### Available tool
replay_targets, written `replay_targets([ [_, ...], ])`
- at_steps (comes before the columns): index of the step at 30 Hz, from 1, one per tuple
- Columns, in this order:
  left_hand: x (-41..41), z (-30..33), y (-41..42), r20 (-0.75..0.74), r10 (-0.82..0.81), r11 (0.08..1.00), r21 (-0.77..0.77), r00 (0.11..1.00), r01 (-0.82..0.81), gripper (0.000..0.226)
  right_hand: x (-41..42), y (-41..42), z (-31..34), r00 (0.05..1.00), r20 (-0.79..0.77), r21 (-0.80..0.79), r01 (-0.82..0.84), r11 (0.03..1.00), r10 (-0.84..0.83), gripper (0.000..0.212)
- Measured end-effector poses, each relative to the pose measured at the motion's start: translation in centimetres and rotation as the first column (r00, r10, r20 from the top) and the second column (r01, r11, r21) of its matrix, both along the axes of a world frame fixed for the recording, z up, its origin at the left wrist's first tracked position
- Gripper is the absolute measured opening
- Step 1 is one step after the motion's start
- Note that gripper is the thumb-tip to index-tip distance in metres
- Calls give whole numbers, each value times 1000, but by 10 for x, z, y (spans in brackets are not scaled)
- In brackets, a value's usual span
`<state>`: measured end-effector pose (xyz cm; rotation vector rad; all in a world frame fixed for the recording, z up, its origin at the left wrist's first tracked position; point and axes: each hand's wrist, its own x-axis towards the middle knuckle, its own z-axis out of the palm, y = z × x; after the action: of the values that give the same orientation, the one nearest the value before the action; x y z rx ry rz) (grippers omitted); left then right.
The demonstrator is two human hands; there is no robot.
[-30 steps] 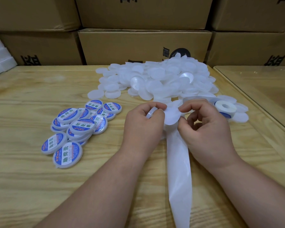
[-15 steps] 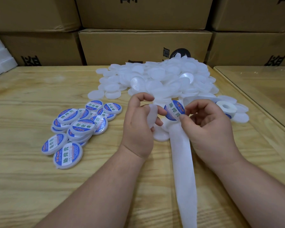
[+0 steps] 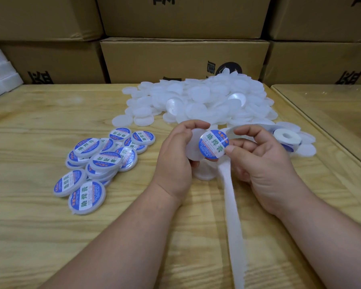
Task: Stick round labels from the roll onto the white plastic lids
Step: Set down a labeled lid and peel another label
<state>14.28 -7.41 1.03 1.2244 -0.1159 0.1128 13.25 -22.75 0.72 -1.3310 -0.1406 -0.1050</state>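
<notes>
My left hand (image 3: 173, 157) grips a bare white lid (image 3: 193, 146) by its edge, tilted toward the right. My right hand (image 3: 258, 155) pinches a round blue and white label (image 3: 213, 144) at its right edge, holding it in front of the lid and overlapping it. The label roll (image 3: 287, 137) lies on the table right of my right hand. Its empty white backing strip (image 3: 233, 222) trails from under my hands toward the near edge. A big heap of plain white lids (image 3: 204, 101) fills the table's far middle. Labelled lids (image 3: 98, 161) lie piled at the left.
Cardboard boxes (image 3: 183, 57) are stacked along the back of the wooden table (image 3: 40, 236). White foam blocks (image 3: 0, 76) sit at the far left. A second table with a glass top (image 3: 338, 105) adjoins on the right. Another plain lid (image 3: 204, 172) lies under my hands.
My right hand peeled a label off the backing strip and brought it up to the lid. My left hand turned the lid to face the label.
</notes>
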Motion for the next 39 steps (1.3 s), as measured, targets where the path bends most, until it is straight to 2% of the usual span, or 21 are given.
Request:
replay_targets([
  [6,1,-3,1,28,-120,992,-23,992,120,35,-4,4,0,999,26,-72,-17,997,19,29],
  [12,1,-4,-1,75,-158,986,-43,985,162,32,-5,7,1,1000,10,-23,-5,1000,5,28],
  [20,-1,-2,-3,73,-148,989,-13,986,149,24,-5,7,2,1000,18,7,-2,1000,2,26],
  [27,-3,-5,-5,103,-104,992,88,989,95,9,-5,7,2,1000,12,-14,1,1000,-1,27],
  [34,-2,-5,-6,133,-56,984,174,990,32,9,-5,7,2,1000,4,-26,16,1000,-16,25],
  [39,-1,-7,-5,161,-46,977,215,986,11,17,-5,6,1,1000,0,-25,16,1000,-16,22],
])
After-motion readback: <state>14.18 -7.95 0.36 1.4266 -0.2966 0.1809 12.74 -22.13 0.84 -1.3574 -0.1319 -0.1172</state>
